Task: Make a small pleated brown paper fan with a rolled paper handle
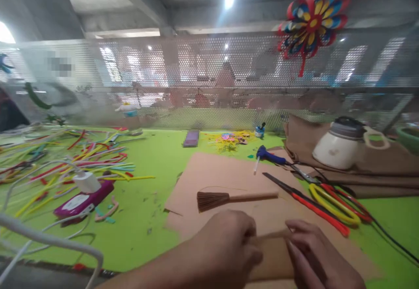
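Note:
My left hand (231, 241) is closed, its curled fingers pinching the left end of a piece of brown paper (273, 256). On the paper's right side, my right hand (316, 254) grips with thumb and fingers. A thin raised edge of this paper stretches between the two hands; how it is folded is blurred. Just beyond them, a small brown brush (212, 201) with a pale stick handle lies on a large sheet of tan paper (212, 171). Red-handled tweezers or a similar long dark-tipped tool (314, 208) and yellow-and-red scissors (334, 206) rest to the right.
A blue glue gun (271, 156) lies behind the brush, its cord running right. A white jug (340, 142) stands on folded brown cloth (301, 136). Leftward are a purple power strip (83, 201), white cables (55, 241) and many coloured pipe cleaners (81, 162). A perforated screen (196, 75) borders the table.

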Action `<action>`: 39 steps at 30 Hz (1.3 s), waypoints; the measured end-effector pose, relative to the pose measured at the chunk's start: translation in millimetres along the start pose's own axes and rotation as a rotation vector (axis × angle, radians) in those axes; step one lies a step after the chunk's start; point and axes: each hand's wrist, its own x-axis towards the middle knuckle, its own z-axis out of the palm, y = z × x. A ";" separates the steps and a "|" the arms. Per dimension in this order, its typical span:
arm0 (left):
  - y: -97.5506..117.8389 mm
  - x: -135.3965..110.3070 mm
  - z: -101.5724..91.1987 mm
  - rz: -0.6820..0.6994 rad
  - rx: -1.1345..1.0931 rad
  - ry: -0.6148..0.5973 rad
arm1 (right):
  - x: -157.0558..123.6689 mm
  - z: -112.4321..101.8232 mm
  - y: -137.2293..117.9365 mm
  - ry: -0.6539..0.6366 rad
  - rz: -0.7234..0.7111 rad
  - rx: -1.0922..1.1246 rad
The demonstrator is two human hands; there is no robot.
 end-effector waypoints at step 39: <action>-21.8 37.0 -2.0 -0.141 -0.380 -0.002 | 97.2 -23.2 14.9 -0.625 0.450 0.405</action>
